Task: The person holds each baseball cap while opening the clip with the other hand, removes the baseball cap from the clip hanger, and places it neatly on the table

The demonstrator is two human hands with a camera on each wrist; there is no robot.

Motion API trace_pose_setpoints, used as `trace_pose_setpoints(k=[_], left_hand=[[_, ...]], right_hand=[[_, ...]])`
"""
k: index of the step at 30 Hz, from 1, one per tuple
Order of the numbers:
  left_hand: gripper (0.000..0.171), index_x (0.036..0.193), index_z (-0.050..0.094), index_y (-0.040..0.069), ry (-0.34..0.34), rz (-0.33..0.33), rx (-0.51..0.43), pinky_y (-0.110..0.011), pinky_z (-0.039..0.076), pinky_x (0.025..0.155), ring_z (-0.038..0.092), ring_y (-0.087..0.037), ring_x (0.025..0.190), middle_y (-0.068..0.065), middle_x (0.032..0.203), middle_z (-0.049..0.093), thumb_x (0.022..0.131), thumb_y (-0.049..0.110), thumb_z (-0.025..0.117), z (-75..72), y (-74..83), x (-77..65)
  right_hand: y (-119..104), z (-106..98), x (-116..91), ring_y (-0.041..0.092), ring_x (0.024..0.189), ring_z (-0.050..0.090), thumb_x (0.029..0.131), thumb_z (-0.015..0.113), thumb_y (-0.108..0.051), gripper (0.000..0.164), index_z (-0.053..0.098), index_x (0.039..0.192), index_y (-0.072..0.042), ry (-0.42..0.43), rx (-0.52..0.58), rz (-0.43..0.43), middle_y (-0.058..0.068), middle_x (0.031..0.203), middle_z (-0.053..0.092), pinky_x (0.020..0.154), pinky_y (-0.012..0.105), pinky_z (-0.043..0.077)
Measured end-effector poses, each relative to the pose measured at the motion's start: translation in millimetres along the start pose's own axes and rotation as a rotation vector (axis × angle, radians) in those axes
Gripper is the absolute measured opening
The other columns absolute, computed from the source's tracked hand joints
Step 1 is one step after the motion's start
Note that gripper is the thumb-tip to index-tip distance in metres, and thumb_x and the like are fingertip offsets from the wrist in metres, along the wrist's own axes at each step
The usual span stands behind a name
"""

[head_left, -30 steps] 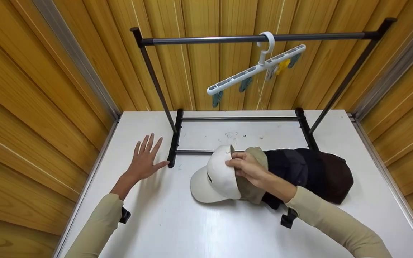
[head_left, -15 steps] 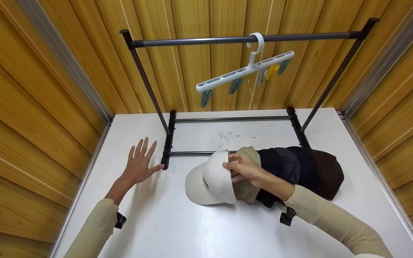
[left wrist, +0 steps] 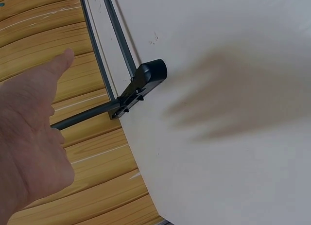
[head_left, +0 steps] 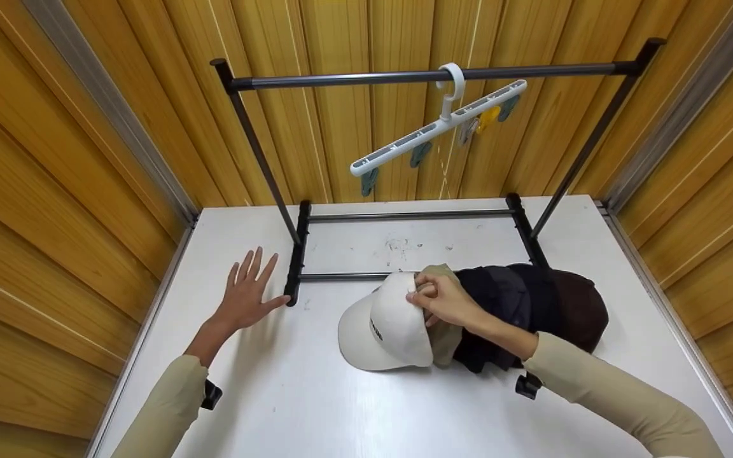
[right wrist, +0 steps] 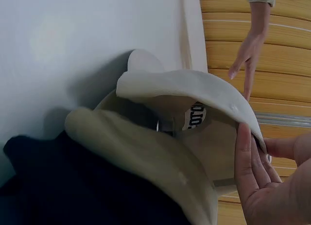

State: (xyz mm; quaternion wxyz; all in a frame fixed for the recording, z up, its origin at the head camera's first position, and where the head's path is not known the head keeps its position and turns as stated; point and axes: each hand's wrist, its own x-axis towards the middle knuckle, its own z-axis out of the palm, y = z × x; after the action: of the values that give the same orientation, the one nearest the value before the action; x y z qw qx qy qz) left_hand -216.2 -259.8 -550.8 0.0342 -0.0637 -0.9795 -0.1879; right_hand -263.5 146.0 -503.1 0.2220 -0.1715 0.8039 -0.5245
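Note:
A white baseball cap (head_left: 401, 321) lies on its side at the left end of a row of nested caps, its brim to the left. My right hand (head_left: 446, 302) pinches the cap's rear edge between thumb and fingers. In the right wrist view, the thumb stays outside the white cap (right wrist: 194, 84) while the fingers reach inside. Just behind it comes a tan cap (head_left: 446, 337), partly covered by my right hand. My left hand (head_left: 245, 299) hovers with fingers spread beside the rack's left foot (head_left: 296, 254); whether the thumb touches it I cannot tell.
Dark caps (head_left: 506, 305) and a maroon cap (head_left: 576, 305) continue the row to the right. On the rack's top bar (head_left: 341, 79) hangs a white hanger (head_left: 404, 145) with several clips. Wooden panel walls surround the white tabletop (head_left: 315, 407).
The head view has shifted slightly. My right hand and the white cap have moved a little to the right against the rack. The hanger has swung slightly. The left hand keeps its spread pose.

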Motion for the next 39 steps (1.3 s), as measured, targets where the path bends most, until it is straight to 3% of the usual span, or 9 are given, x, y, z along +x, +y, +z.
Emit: trace_pose_setpoints(k=[4, 14, 25, 30, 33, 37, 39], left_hand=[[0.087, 0.161, 0.027, 0.005, 0.000, 0.010, -0.017, -0.067, 0.005, 0.124, 0.007, -0.048, 0.157, -0.030, 0.169, 0.011, 0.095, 0.042, 0.069, 1.3, 1.6, -0.4], [0.086, 0.161, 0.026, 0.003, -0.002, 0.014, -0.027, -0.068, 0.006, 0.123, 0.007, -0.049, 0.157, -0.031, 0.168, 0.011, 0.096, 0.038, 0.070, 1.3, 4.3, -3.6], [0.086, 0.161, 0.025, 0.002, -0.011, 0.014, -0.037, -0.068, 0.006, 0.123, 0.007, -0.050, 0.156, -0.032, 0.168, 0.010, 0.096, 0.038, 0.069, 1.6, 1.8, -6.5], [0.086, 0.161, 0.025, 0.002, -0.016, 0.012, -0.049, -0.068, 0.006, 0.123, 0.007, -0.050, 0.157, -0.031, 0.168, 0.010, 0.096, 0.038, 0.070, 2.8, 3.8, -5.2], [0.086, 0.161, 0.025, 0.003, -0.019, 0.011, -0.053, -0.068, 0.006, 0.123, 0.007, -0.049, 0.157, -0.031, 0.168, 0.011, 0.096, 0.038, 0.070, 3.4, 5.0, -4.7], [0.086, 0.161, 0.026, 0.003, -0.016, 0.016, -0.051, -0.068, 0.006, 0.123, 0.006, -0.049, 0.157, -0.031, 0.168, 0.010, 0.096, 0.038, 0.070, 2.6, 7.6, -4.1], [0.086, 0.161, 0.026, 0.003, -0.010, 0.022, -0.050, -0.068, 0.005, 0.123, 0.006, -0.049, 0.157, -0.031, 0.168, 0.010, 0.096, 0.037, 0.070, 1.6, 9.7, -3.8]], right_hand=[[3.4, -0.4, -2.4, 0.012, 0.056, 0.065, 0.098, 0.066, -0.010, 0.035, 0.053, 0.123, 0.012, 0.031, 0.007, -0.023, 0.024, 0.099, 0.077, 0.058, 0.036, 0.062], [10.6, -11.0, -4.9, 0.013, 0.064, 0.070, 0.097, 0.069, -0.010, 0.036, 0.055, 0.125, 0.009, 0.141, 0.068, 0.058, 0.026, 0.105, 0.076, 0.059, 0.032, 0.062], [22.3, -27.3, -11.7, 0.016, 0.060, 0.073, 0.097, 0.069, -0.009, 0.046, 0.052, 0.134, 0.012, 0.093, 0.087, 0.078, 0.021, 0.095, 0.078, 0.059, 0.034, 0.062], [23.8, -38.5, -17.7, 0.018, 0.066, 0.076, 0.098, 0.065, -0.005, 0.041, 0.054, 0.135, 0.010, 0.067, 0.084, 0.044, 0.020, 0.089, 0.077, 0.061, 0.033, 0.063], [23.3, -49.4, -20.9, 0.017, 0.076, 0.077, 0.099, 0.062, -0.004, 0.035, 0.058, 0.131, 0.010, 0.092, 0.070, 0.013, 0.020, 0.094, 0.077, 0.065, 0.032, 0.063], [20.9, -71.2, -20.9, 0.011, 0.089, 0.075, 0.099, 0.063, -0.004, 0.027, 0.064, 0.121, 0.013, 0.196, 0.012, -0.113, 0.026, 0.109, 0.073, 0.075, 0.026, 0.062], [19.1, -85.5, -20.7, 0.007, 0.093, 0.073, 0.099, 0.065, -0.005, 0.024, 0.068, 0.117, 0.011, 0.276, -0.078, -0.191, 0.027, 0.114, 0.072, 0.078, 0.019, 0.060]])
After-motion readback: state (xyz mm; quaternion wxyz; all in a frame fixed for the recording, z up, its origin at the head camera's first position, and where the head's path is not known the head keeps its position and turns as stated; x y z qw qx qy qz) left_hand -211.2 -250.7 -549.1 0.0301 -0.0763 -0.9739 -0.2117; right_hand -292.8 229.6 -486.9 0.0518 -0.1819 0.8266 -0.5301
